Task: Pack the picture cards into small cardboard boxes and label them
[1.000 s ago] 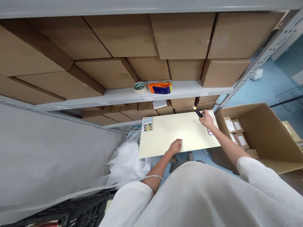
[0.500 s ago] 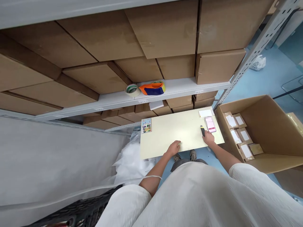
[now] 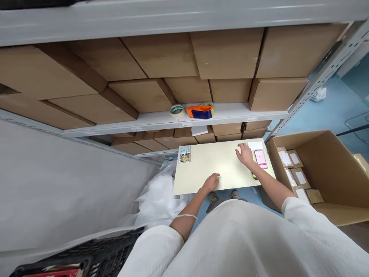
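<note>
Over the pale yellow board (image 3: 207, 169), my right hand (image 3: 245, 154) is empty with fingers spread, left of a phone (image 3: 261, 159) with a lit pink-and-white screen. A box cutter (image 3: 255, 176) with a yellow end lies partly hidden under my right forearm. White paper labels (image 3: 255, 145) lie beyond the phone. My left hand (image 3: 211, 181) rests at the board's near edge, fingers loosely extended and holding nothing that shows. A colourful picture card (image 3: 184, 154) lies at the board's far left corner.
Shelves (image 3: 161, 120) packed with cardboard boxes stand ahead, holding a tape roll (image 3: 177, 111) and an orange-blue tape dispenser (image 3: 200, 111). A large open carton (image 3: 331, 165) with small labelled boxes is at right. White plastic wrap (image 3: 158, 200) and a black crate (image 3: 109, 254) are at left.
My right hand has let go of the box cutter and moved up and left over the board. The cutter stays by the near right edge. My left hand has barely moved.
</note>
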A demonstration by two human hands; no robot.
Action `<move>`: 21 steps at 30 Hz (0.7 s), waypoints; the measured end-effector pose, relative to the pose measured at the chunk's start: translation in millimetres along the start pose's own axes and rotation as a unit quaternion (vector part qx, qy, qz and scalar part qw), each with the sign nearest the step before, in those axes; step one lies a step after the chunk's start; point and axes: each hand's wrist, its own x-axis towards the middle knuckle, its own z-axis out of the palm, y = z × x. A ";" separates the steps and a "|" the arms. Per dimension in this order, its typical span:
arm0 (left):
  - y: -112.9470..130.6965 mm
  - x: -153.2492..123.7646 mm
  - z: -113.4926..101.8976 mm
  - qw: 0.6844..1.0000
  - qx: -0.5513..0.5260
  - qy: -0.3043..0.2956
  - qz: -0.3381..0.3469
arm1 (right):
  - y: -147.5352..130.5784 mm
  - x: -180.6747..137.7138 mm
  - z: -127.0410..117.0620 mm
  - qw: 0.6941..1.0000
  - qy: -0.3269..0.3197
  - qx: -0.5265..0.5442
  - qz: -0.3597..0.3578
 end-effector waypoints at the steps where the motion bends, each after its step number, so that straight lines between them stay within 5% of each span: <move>1: -2.2 -0.6 -3.8 1.000 -0.002 0.009 -0.001 | -17.8 20.6 -9.6 0.999 0.028 0.013 -0.031; 6: -17.9 -9.1 -22.4 0.999 -0.015 0.044 -0.002 | -108.4 116.0 -59.4 0.984 0.094 0.029 -0.150; 11: -37.4 -22.8 -36.5 0.997 -0.033 0.074 -0.007 | -171.2 184.6 -91.7 0.978 0.079 -0.035 -0.188; 16: -56.3 -35.1 -47.3 0.993 -0.055 0.099 -0.021 | -190.0 212.6 -93.1 0.977 0.019 -0.123 -0.172; 21: -64.6 -38.0 -54.9 0.994 -0.054 0.093 -0.017 | -183.0 214.4 -84.5 0.974 0.049 -0.091 -0.199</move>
